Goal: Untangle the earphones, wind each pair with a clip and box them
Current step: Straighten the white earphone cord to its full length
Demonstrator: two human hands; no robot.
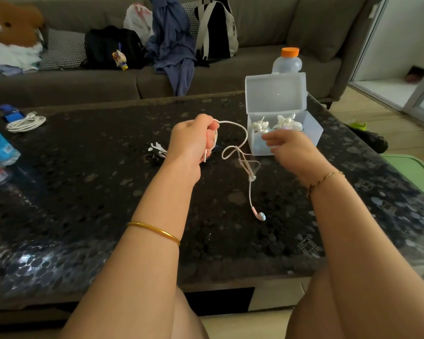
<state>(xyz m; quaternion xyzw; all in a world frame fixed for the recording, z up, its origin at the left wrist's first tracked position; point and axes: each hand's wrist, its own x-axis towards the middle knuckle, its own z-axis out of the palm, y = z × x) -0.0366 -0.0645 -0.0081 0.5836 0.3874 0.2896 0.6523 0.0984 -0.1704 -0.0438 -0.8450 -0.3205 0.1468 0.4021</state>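
The left hand (191,140) is clenching the pink earphone cord (240,135) above the dark surface (108,192), the cord looping out of the fist and trailing down so that its blue-tipped earbud (261,216) is lying on the surface between the forearms. The right hand (289,148) is hovering just in front of the clear box (313,130), too blurred to tell whether it is grasping anything. White earphones (284,122) are sitting inside the box under its raised lid (275,94), and clips (157,149) are lying just left of the left hand.
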